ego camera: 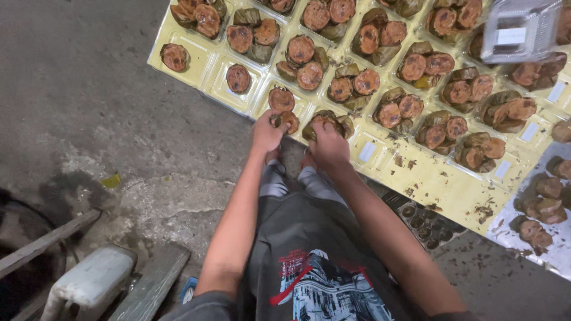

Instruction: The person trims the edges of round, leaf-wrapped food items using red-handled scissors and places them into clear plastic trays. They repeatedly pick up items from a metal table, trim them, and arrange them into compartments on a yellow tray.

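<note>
- Nearest to me, my left hand (267,134) has its fingers curled tight around one round brown cake (289,120), holding it at the near edge of the yellow sheet (416,178), right over an open clear container.
- My right hand (329,145) is just beside it, fingers clamped on a leaf-wrapped cake (326,122) at the next container along.
- By my judgement the filling is well along but not finished: most of the clear plastic containers (196,59) on the sheet hold two or three cakes, while the row closest to me is thin.
- In that near-left stretch I count three containers with a single cake each (238,78), and to my right at least three slots lie empty with only a white label (367,152) in them.
- Farther out I count roughly fifteen filled containers; the far edge is cut off, so I cannot tell the full number.
- On the right, a silver tray (559,255) holds about eight loose cakes still wrapped.
- At the far right, one empty clear lidded box (518,30) rests on top of the filled ones.
</note>
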